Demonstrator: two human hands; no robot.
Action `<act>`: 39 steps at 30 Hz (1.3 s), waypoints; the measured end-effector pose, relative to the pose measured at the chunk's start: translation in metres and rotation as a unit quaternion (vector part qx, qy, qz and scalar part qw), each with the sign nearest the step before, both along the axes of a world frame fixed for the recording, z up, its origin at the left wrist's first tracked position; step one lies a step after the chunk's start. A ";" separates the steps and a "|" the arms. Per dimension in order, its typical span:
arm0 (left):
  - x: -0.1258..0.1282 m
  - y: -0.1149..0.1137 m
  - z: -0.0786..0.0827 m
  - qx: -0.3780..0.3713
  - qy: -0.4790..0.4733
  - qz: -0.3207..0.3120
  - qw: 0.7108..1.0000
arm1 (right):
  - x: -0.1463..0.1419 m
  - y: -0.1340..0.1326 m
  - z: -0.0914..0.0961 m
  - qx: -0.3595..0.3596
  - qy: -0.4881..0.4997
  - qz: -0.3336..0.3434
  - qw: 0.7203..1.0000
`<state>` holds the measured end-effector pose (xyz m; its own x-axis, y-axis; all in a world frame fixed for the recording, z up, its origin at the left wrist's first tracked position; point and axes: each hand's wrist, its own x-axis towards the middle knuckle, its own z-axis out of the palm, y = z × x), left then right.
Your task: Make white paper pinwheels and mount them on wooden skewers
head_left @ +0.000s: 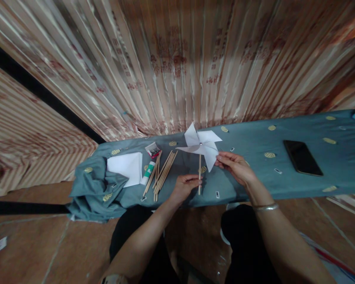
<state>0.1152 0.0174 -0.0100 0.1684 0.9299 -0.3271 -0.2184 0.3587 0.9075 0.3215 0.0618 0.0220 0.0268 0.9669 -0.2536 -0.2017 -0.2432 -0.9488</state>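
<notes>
A white paper pinwheel (pixel 205 146) with a pin at its centre is fixed to the top of a thin wooden stick (pixel 200 169). My left hand (pixel 185 186) pinches the stick near its lower end. With thumb and fingers closed, my right hand (pixel 232 165) grips the edge of the lower right blade. Left of the pinwheel lie several loose wooden sticks (pixel 165 173). Beside them are a green and white glue stick (pixel 148 173), a small open box of pins (pixel 153 150) and a stack of white paper (pixel 126 167).
A green cloth with yellow pineapple prints (pixel 251 142) covers the long narrow table and lies bunched at its left end. A black phone (pixel 303 157) rests on the right. Behind hangs a striped curtain (pixel 177 71). A dark pole (pixel 44 90) slants at the left.
</notes>
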 end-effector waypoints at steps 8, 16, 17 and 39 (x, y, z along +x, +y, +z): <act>0.000 0.001 -0.005 0.005 -0.002 -0.003 1.000 | -0.007 -0.003 0.002 -0.009 0.003 0.028 1.000; 0.000 0.001 -0.009 0.011 -0.013 -0.011 1.000 | -0.016 -0.006 0.007 -0.029 0.002 0.052 0.998; 0.000 0.001 -0.010 0.011 -0.013 -0.012 1.000 | -0.017 -0.007 0.007 -0.029 -0.002 0.055 0.998; 0.001 0.002 -0.018 0.019 -0.006 -0.019 1.000 | -0.020 -0.008 0.006 0.051 -0.127 0.096 0.986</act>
